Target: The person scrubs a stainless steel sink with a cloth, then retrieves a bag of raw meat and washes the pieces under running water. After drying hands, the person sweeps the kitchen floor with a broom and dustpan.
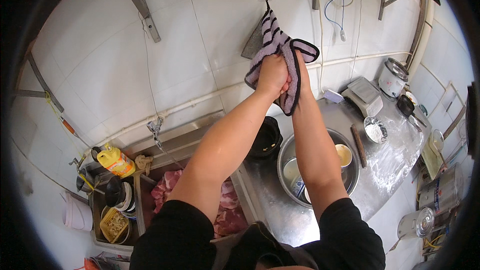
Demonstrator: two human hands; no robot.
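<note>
A lilac towel with black stripes and black edging (pixel 275 35) hangs by its loop from a wall hook. My left hand (pixel 274 73) is closed on the towel's lower part, fingers curled into the cloth. Close beside it on the right, my right hand (pixel 302 71) is at the same towel; cloth covers most of its fingers, so its grip is hidden. A grey mesh cloth (pixel 253 41) hangs behind the towel.
Below are a sink with raw meat (pixel 230 217), another with stacked dishes (pixel 125 197), a black pot (pixel 267 140) and a steel basin (pixel 354 183). Rightward stand a rolling pin (pixel 359 145), a flour bowl (pixel 375 130), a scale (pixel 363 95) and a rice cooker (pixel 393 77).
</note>
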